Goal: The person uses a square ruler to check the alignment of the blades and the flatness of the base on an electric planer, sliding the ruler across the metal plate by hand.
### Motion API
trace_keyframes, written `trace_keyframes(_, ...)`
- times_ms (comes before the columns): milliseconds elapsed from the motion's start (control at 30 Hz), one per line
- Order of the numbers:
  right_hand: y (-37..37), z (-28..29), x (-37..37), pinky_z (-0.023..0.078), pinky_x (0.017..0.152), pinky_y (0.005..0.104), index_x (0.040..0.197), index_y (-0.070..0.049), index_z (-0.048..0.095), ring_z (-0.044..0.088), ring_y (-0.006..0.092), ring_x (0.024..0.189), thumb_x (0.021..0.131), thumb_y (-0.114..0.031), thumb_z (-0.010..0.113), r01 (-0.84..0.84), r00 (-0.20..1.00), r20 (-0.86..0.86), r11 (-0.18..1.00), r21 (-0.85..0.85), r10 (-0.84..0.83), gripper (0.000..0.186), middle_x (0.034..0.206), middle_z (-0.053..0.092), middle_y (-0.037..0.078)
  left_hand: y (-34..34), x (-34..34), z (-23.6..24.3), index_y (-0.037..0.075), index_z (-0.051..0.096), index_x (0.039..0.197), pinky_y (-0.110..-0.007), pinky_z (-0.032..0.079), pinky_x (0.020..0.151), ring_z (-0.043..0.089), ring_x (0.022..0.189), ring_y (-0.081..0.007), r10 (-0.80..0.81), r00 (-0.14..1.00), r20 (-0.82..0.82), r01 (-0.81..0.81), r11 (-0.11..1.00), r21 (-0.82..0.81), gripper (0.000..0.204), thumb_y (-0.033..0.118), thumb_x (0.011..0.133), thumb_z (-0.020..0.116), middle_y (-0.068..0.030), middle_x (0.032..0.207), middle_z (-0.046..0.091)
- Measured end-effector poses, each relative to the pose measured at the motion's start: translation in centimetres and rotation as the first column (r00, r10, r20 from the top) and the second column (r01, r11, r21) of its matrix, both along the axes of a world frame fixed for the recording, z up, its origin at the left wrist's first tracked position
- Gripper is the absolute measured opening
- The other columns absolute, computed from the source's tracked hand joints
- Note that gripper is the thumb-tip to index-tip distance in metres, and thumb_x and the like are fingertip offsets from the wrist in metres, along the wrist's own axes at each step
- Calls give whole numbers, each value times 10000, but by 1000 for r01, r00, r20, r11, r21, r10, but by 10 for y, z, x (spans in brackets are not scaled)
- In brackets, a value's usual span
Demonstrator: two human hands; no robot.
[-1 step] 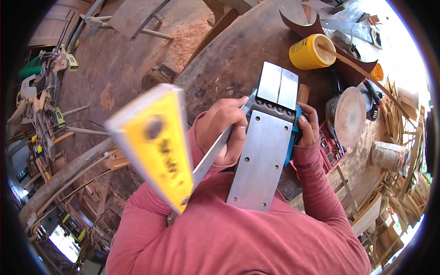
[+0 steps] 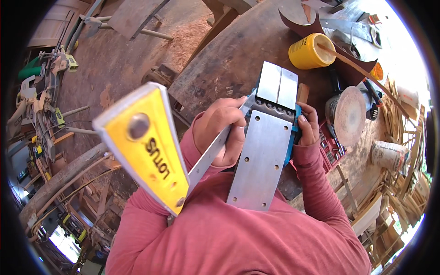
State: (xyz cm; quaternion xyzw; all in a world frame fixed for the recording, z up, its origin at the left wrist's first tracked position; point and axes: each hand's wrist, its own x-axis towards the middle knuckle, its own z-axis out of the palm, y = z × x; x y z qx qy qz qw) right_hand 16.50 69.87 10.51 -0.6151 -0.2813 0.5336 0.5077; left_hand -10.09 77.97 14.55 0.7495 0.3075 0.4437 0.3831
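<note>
An electric planer (image 2: 259, 160) lies upside down in front of my chest, its flat metal sole facing up. Between the long plate and the shorter far plate shows the dark cutter drum (image 2: 275, 108). My left hand (image 2: 221, 130) is closed around the steel blade of a try square (image 2: 147, 149). The square's yellow stock sticks out toward the lower left, and the blade's far end touches or nearly touches the planer's side by the drum. On the opposite side, my right hand (image 2: 309, 126) grips the planer's blue body, its thumb near the drum.
Beyond the planer, a yellow tub (image 2: 311, 52) with a wooden stick stands on the worn worktable (image 2: 220, 64). Brown sandpaper (image 2: 298, 25) and a handsaw (image 2: 353, 30) lie behind it. To the right are a grinder's round disc (image 2: 350, 117) and a red tool case (image 2: 332, 160).
The yellow stock of the try square has swung slightly left and looks sharper. Both hands and the planer stay where they were.
</note>
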Motion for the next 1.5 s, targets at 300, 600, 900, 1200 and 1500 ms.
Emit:
trace_keyframes(300,-1,-5,0,532,985,301,1401,-10,546,662,158,1072,1031,-240,486,23,998,59,1000,18,-24,439,1208,676,102,0,11,11,7,581,1095,-445,584,899,736,1025,-424,48,984,-174,-38,998,59,129,50,992,645,-262,1127,709)
trace_keyframes(600,-1,-6,-1,526,1015,320,1425,-24,544,642,158,1088,1027,-200,509,26,997,-79,1000,14,-25,436,1239,636,100,3,14,13,5,576,1084,-408,599,874,758,1010,-381,63,987,-146,-57,997,45,110,8,984,622,-201,1024,685)
trace_keyframes(900,-1,-4,-1,537,998,316,1423,-28,541,648,153,1081,1024,-200,510,21,997,-79,1000,19,-19,435,1229,643,94,6,14,18,4,572,1080,-400,595,861,761,1018,-383,56,983,-174,-53,998,22,114,12,983,632,-212,1041,697)
trace_keyframes(1200,0,-4,-3,534,973,297,1427,-41,541,640,135,1068,1031,-224,503,22,999,-43,1000,22,-21,438,1212,649,84,5,14,17,19,569,1093,-425,597,868,752,992,-395,72,989,-132,-61,994,87,121,20,988,628,-218,1062,701)
trace_keyframes(1500,0,-2,-4,533,977,300,1422,-42,539,640,138,1073,1028,-226,509,20,997,-72,1000,20,-18,435,1197,651,78,5,15,20,21,562,1089,-427,593,857,739,978,-388,77,982,-170,-59,992,108,149,-11,958,625,-194,1021,680)
